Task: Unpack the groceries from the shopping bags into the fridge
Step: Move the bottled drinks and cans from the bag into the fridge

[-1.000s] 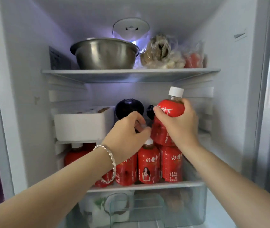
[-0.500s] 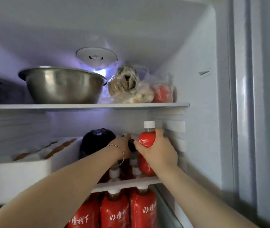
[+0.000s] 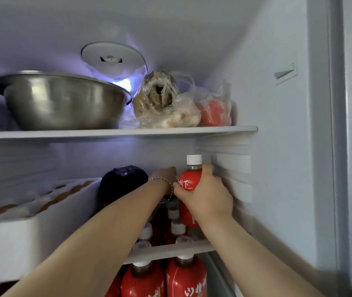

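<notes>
Two hands reach onto the middle shelf (image 3: 170, 250) of the fridge (image 3: 278, 146), seen from the head camera, the only view. The right hand (image 3: 208, 197) wraps fingers and thumb round the body of a red bottle (image 3: 187, 182), leaving the white cap and neck free. That bottle stands upright, its long axis vertical. Its cap points at the upper shelf (image 3: 117, 133) and its label characters face the camera. It is at the right end of the middle shelf, just beside the ribbed side wall, and the caps of other bottles (image 3: 177, 229) show in front of it and to its left. Whether its base rests on the shelf is hidden by the hand. A grip round the body likely suits carrying it over those caps and setting it down without tipping. The left hand (image 3: 164, 175), a bracelet at its wrist, reaches between the bottle and a dark round thing (image 3: 123, 181) — probably to make or guard room — but its fingers are hidden, so whether it grips anything cannot be told.
</notes>
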Demonstrator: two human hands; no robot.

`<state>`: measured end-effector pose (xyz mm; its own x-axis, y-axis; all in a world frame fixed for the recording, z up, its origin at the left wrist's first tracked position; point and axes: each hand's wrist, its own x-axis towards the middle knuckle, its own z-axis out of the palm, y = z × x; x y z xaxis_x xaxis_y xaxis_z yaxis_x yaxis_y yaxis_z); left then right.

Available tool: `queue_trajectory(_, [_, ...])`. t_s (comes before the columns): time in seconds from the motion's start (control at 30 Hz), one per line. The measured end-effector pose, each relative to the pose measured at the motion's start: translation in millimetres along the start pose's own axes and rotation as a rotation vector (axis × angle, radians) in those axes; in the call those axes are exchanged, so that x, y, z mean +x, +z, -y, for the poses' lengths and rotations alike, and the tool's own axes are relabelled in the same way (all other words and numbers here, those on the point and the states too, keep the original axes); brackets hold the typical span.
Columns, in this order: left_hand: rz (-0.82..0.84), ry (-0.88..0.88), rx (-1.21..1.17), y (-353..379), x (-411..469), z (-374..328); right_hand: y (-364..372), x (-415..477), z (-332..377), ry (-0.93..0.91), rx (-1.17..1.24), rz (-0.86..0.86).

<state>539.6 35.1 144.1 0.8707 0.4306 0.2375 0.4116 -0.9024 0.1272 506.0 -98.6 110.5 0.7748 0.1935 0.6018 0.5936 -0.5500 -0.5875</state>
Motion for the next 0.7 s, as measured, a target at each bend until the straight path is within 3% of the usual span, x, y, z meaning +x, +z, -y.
queue_trajectory(0.23, [-0.190, 0.110, -0.054, 14.8, -19.5, 9.8, -0.4, 1.7, -0.3, 0.008, 0.016, 0.002])
queue_trajectory(0.37, [-0.275, 0.051, -0.224, 14.9, -56.0, 18.6, -2.6, 0.6, -2.3, 0.008, 0.035, -0.012])
queue_trajectory(0.53, [-0.248, -0.082, -0.455, 0.4, -97.5, 32.4, -2.5, -4.3, -0.3, 0.010, 0.031, -0.011])
queue_trajectory(0.7, [-0.299, -0.078, 0.031, -7.2, -128.4, 59.7, -2.1, -6.7, -2.0, 0.009, 0.004, -0.009])
